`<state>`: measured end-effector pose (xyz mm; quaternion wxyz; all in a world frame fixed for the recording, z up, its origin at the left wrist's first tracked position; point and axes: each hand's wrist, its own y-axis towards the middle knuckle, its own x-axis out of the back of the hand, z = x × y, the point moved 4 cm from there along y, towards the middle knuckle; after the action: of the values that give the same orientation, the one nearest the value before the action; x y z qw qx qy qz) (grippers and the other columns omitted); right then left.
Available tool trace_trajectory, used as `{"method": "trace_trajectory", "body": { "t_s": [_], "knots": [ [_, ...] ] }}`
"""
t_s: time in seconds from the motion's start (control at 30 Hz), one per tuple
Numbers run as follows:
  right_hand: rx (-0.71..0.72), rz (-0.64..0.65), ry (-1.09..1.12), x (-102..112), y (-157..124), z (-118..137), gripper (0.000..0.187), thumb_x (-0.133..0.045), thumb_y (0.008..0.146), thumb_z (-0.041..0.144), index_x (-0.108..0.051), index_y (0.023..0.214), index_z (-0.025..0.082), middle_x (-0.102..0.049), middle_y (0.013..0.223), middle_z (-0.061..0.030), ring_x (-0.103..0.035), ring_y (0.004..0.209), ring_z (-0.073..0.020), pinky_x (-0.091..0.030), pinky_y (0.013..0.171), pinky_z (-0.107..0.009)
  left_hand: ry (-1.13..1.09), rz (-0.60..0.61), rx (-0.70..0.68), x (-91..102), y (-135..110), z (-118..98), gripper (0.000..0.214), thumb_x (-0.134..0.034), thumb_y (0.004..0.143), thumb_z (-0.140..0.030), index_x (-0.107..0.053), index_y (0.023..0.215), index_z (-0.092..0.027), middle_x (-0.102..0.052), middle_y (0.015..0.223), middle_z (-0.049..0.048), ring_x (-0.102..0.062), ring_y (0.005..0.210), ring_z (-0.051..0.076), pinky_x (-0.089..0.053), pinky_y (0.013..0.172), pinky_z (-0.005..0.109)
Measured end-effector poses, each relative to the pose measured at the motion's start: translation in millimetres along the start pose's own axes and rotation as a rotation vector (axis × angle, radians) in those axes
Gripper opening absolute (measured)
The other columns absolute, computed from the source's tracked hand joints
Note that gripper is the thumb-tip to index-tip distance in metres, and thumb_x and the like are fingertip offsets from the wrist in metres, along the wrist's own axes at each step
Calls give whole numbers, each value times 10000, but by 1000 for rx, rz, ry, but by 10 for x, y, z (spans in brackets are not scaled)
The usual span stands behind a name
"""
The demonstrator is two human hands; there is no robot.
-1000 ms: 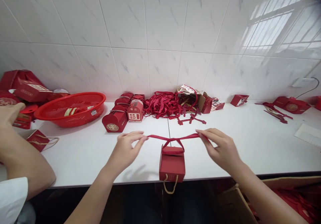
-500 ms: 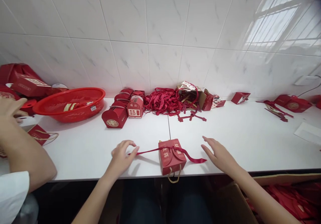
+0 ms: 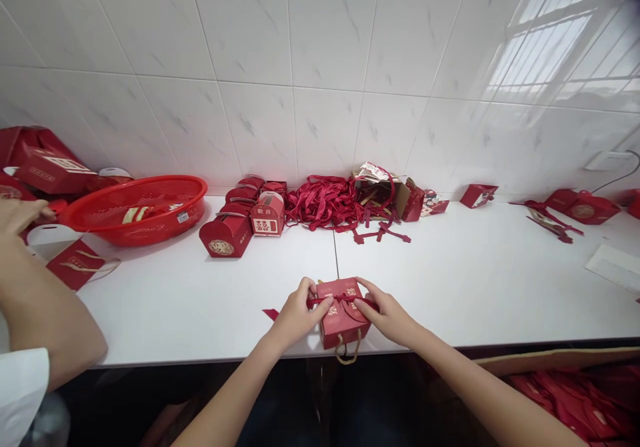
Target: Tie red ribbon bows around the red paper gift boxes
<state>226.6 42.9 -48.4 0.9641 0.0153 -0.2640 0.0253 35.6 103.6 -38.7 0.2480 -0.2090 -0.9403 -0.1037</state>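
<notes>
A small red gift box (image 3: 345, 330) with gold lettering sits at the table's front edge, its rope handle hanging over the side. Across its top runs a dark red ribbon (image 3: 343, 297), crossed or knotted near the middle. My left hand (image 3: 299, 310) pinches the ribbon at the box's left side, and a loose ribbon end sticks out beyond it on the table. At the right side of the lid, my right hand (image 3: 387, 310) is closed on the ribbon's other part, with fingers resting against the box.
Several finished-looking red boxes (image 3: 227, 233) stand behind to the left, beside a pile of red ribbons (image 3: 323, 201). A red plastic basket (image 3: 140, 230) is farther left, near a co-worker's arm (image 3: 45, 287). At lower right, a carton holds red material (image 3: 575, 400).
Both my hands have moved inward to the box. The right hand, open and apart before, now grips the ribbon; the left has slid along to the box's side. The co-worker's hand has shifted.
</notes>
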Motion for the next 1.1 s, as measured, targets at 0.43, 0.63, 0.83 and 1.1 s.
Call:
{"method": "trace_trajectory", "body": {
  "t_s": [0.43,0.63,0.83,1.1],
  "knots": [
    [189,-61,-458,277,-318,166,279,-391,873,182,-551,644,177,-544,818,-54,-549,696,-157,-451,658,-303,-9,435,220,220,20,327,238,-533,746,-359,-596,637,-157,-567,579,0,-468,519,126,-349,504,236],
    [306,-334,-428,263,-109,115,243,-483,819,209,-673,671,179,-607,805,-77,-564,610,-151,-457,546,-284,-367,740,177,54,-143,-35,328,-624,736,-397,-719,907,-134,-563,579,-15,-335,408,47,-274,429,198],
    [222,-267,-11,168,-12,310,177,-588,742,181,-692,602,213,-613,731,-33,-566,626,-146,-471,575,-271,-151,173,-48,-36,-172,-281,309,-514,839,-383,-713,1006,-216,-600,770,33,-494,661,145,-422,587,245],
    [30,-148,107,-102,33,456,65,-638,676,170,-663,619,190,-578,696,-4,-545,653,-140,-442,613,-265,154,-1,-309,-198,-218,-378,362,-406,855,-111,-644,1089,-254,-540,999,67,-581,873,169,-506,757,286]
  ]
}}
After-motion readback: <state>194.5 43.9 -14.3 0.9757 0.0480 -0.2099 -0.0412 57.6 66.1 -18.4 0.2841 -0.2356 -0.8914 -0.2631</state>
